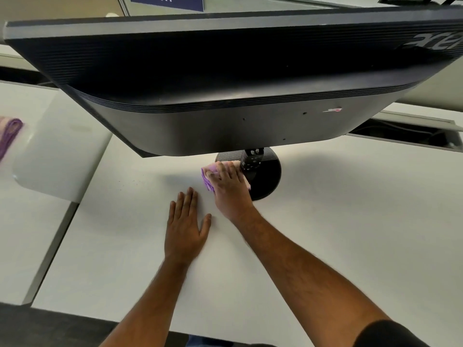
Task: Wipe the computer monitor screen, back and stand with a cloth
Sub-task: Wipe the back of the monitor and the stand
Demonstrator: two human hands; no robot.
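**Hands at the monitor stand, cloth on the base**

Right hand (pixel 229 182) presses a folded purple and pink cloth (pixel 209 175) onto the left part of the round black stand base (pixel 269 175), fingers spread flat over the fabric and pointing away from the person. Beside it, just to the left and a little nearer the person, the left hand (pixel 186 224) lies palm down on the white desk (pixel 325 221), fingers straight and close together, holding nothing. The two hands are near each other but not touching. Both forearms reach forward from the near edge of the desk.

An Acer monitor (pixel 225 83) stands toward the far edge of the desk with its dark ribbed back facing the person; its screen is turned away and cannot be seen. The stand neck (pixel 251 160) rises from the base just beside the cloth.

Judging by this, the stand is the part being wiped now. Whether the screen and the back are already clean cannot be told, since neither shows clear marks or shine. The right part of the base and the neck seem left to do.

A second purple cloth (pixel 10 131) lies at the far left edge of the neighbouring desk.
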